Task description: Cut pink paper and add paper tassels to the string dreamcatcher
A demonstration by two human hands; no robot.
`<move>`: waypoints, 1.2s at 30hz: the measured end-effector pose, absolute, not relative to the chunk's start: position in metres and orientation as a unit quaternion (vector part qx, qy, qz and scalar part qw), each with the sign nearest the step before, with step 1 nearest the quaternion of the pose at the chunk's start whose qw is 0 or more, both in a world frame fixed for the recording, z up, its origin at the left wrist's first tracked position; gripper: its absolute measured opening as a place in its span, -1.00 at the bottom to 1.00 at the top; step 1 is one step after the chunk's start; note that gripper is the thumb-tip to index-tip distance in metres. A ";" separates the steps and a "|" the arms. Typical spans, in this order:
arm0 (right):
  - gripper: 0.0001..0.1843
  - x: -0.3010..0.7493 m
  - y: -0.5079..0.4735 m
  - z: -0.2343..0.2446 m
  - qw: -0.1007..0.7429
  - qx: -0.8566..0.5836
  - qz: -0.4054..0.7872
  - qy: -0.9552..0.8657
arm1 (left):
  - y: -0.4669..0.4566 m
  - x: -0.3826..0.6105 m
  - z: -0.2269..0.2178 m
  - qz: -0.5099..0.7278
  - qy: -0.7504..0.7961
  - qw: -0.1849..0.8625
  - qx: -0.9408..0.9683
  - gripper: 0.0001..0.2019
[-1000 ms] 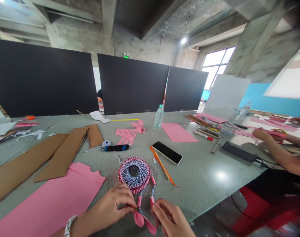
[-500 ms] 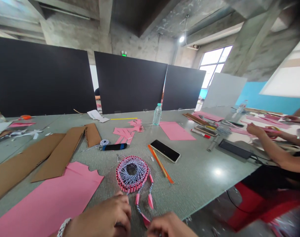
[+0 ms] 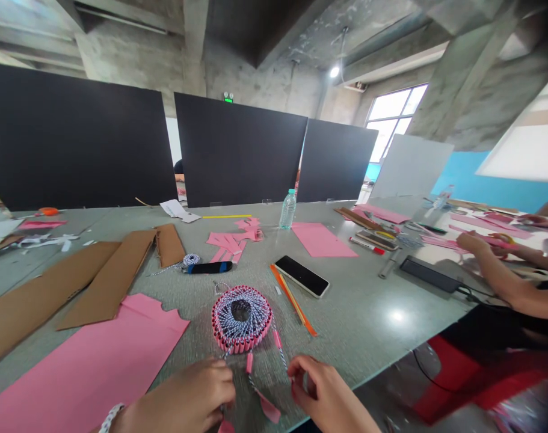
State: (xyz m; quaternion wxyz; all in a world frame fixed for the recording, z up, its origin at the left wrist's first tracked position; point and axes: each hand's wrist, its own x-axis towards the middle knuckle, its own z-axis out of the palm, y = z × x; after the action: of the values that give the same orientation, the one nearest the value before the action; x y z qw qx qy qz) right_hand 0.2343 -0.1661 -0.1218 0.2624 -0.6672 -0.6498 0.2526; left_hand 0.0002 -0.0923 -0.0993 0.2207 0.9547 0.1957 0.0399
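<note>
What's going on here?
A person is working on a round ring of folded pink paper woven with black-and-white twisted cord, lying on a grey table. Their left hand is at a hanging strand with pink paper pieces; their right hand is beside another cord strand. Pink paper sheets and cardboard strips lie nearby. At right, a co-worker's hand handles a pink strip.

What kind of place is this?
Probably a craft workshop: a long table covered with pink paper and cardboard, with black partitions behind it.
</note>
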 end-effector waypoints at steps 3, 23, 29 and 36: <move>-0.79 0.248 -0.175 -0.111 0.242 -0.663 0.297 -0.643 | -0.092 0.001 -0.098 0.035 0.200 0.223 0.953 -0.83; -0.85 0.233 -0.128 -0.121 0.132 -0.774 0.141 -0.602 | -0.112 -0.017 -0.082 0.004 0.296 0.243 0.924 -0.58; -0.87 0.261 -0.150 -0.107 0.154 -0.726 0.222 -0.632 | -0.072 -0.026 -0.076 0.060 0.420 0.243 0.872 -0.77; -0.68 0.244 -0.067 -0.105 0.285 -0.688 0.223 -0.629 | -0.007 0.000 -0.110 0.183 0.420 0.297 0.838 -0.53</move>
State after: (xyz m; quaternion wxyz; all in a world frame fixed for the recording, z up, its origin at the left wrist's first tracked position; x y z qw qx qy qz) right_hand 0.2439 -0.0665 -0.1053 0.2850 -0.6879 -0.6293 0.2226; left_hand 0.0002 -0.0074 -0.1096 0.2970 0.8379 0.4198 0.1832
